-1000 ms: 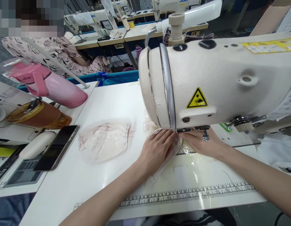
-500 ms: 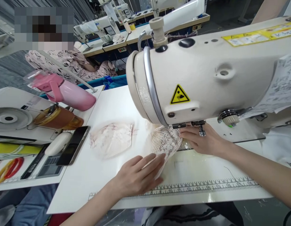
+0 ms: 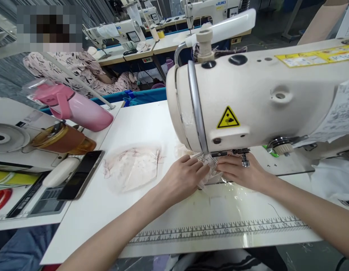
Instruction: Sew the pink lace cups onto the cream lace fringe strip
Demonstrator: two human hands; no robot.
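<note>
A piece of pale lace [image 3: 210,161] lies bunched under the head of the sewing machine [image 3: 248,98]. My left hand [image 3: 184,178] is closed on its left side, fingers curled down into the lace. On the other side, my right hand [image 3: 245,171] pinches the lace's right edge, its fingertips close to the needle area and partly behind the machine's metal fittings. The needle itself is hidden. To the left of my left hand, a pale cup-shaped fabric piece [image 3: 135,169] with reddish loose threads rests on the white table [image 3: 112,218].
A printed ruler [image 3: 214,233] runs along the table's front edge. At left are a phone [image 3: 81,175], an amber cup [image 3: 64,139] and a pink bottle [image 3: 81,109]. White cloth [image 3: 332,173] lies at right. A person in patterned clothing [image 3: 69,71] sits beyond the table.
My left hand has moved up and right, from lying outstretched on the lace to gripping it beside the needle area. The lace is more bunched. The view has shifted slightly.
</note>
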